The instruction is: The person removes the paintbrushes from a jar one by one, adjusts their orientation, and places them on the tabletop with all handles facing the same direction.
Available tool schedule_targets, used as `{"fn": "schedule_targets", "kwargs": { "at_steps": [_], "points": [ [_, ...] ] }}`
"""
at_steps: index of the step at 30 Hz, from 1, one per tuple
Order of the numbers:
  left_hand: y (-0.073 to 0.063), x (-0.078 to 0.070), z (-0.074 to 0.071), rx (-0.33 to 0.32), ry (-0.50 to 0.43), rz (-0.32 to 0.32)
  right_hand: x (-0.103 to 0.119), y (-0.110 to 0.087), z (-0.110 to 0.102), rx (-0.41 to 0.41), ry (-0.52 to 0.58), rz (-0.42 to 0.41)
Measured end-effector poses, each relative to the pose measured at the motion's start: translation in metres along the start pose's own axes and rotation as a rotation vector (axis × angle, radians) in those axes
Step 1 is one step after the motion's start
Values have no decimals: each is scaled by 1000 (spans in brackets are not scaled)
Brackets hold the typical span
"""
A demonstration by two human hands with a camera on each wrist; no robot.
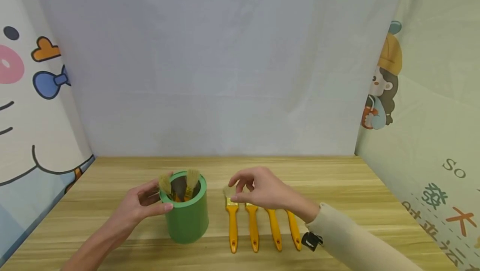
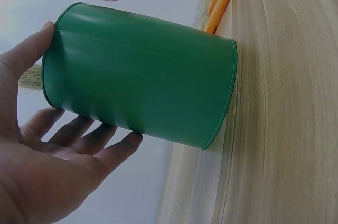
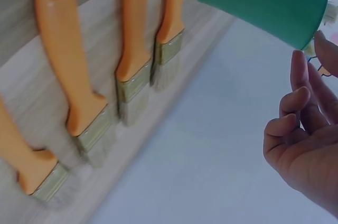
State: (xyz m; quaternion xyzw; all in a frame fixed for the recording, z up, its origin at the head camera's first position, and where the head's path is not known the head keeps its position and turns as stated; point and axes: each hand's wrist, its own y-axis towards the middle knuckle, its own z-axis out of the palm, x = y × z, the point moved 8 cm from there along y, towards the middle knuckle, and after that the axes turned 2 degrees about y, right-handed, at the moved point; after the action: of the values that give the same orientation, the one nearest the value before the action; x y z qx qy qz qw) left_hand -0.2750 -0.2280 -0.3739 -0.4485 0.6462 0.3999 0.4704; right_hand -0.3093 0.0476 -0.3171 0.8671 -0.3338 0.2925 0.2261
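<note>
Standing gripped by the left hand (image 1: 140, 204), the can (image 1: 187, 223) seems steadied. Brushes (image 1: 233, 226) are laid beneath the loose, empty right hand (image 1: 260, 188)

The can (image 1: 187, 223) is solid green. The four paintbrushes (image 1: 253, 229) pair orange-yellow handles with gold-toned bands and pale straw bristles. Wavy brown grain streaks the light tan counter (image 1: 356, 196). The back cloth (image 1: 210, 75) is plain lavender-grey; the left cloth (image 1: 41, 125) white with black outlines and pink, orange and blue shapes (image 1: 46, 49); the right cloth (image 1: 423, 108) pale green, with green and orange lettering (image 1: 435, 196). The sleeve (image 1: 356, 237) is cream.
</note>
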Motion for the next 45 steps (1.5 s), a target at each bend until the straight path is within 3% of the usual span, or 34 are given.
{"fn": "schedule_targets", "kwargs": {
  "at_steps": [12, 25, 35, 45],
  "points": [
    [-1, 0, 0, -1, -4, -17, 22, 27, 5, -65, 43, -25],
    [-1, -2, 0, 5, -2, -5, 35, 62, 24, -85, -21, 6],
    [-1, -1, 0, 6, -9, -18, 44, 74, 33, -106, -49, -39],
    [-1, 6, -2, -15, 4, -83, 58, 80, 44, -73, -109, -126]
  ]
}}
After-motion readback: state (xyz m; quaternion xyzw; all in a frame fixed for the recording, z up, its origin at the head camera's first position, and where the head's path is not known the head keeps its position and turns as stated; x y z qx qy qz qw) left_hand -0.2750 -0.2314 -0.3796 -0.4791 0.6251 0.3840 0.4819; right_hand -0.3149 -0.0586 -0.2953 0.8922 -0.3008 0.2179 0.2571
